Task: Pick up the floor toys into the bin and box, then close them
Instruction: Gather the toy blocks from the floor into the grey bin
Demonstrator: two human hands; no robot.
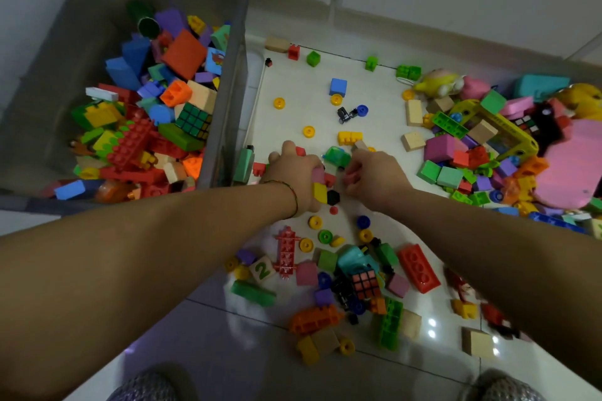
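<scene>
Gathering small pieces off the white tiled floor point(293, 81), just beside the near corner of the grey plastic bin point(242, 26). Left hand point(293, 172) grip is closed, fingers curled round a cluster; a pink foam block point(317, 175) and a yellow plastic block point(320, 192) show under the palm. Right hand point(374, 179) grip is also closed, pinching a small pink block point(351, 177). A black hexagonal piece point(333, 197) lies on the floor between the hands, and a green toy car point(337, 156) sits just beyond them, farther from the bin. The bin is open and already well filled, with toys heaped against its floor-side wall. Plenty of toys are not yet in: a scatter closer to the person than the bin, plus a big mixed heap point(488, 156) well apart from the bin. Cannot tell which thing is the box; no lid in view. Step in hand, my read: load both hands, then dump into the bin. Don't overfill the left grip, or small bricks will likely drop on the lift. Take the black piece with the right hand before lifting. Clear the bin wall before letting go, and release over its emptier side so a lid can seat later. Yellow plastic wheel discs point(308, 131) will probably roll, so rake them together flat-handed.
</scene>
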